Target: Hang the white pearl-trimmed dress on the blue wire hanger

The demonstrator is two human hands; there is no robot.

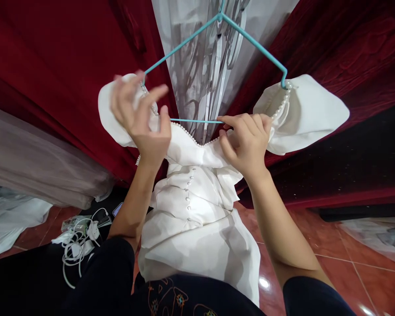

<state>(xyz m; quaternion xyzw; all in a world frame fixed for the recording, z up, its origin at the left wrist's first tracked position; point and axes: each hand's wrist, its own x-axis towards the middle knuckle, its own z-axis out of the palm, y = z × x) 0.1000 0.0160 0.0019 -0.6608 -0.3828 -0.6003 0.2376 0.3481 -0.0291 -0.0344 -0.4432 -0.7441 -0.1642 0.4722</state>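
A white dress (pixel 197 241) with puffed sleeves, pearl-trimmed neckline and a row of covered buttons hangs from a thin turquoise hanger (pixel 253 41). My left hand (pixel 143 116) is raised in front of the left sleeve (pixel 109 107), fingers spread and partly blurred, with nothing visible in them. At the right of the bodice, my right hand (pixel 246 140) pinches around the hanger's lower bar and the dress's top edge; its thumb and forefinger are close together. The right sleeve (pixel 316 114) puffs out beside that hand, its pearl strap looped on the hanger's hooked end.
Dark red drapes (pixel 85 52) hang on both sides, with white hangers (pixel 217 61) and pale garments between them. White cables (pixel 77 250) lie tangled on a black surface at lower left. Reddish tiles (pixel 332 245) cover the floor, and sheer fabric (pixel 36 149) hangs at left.
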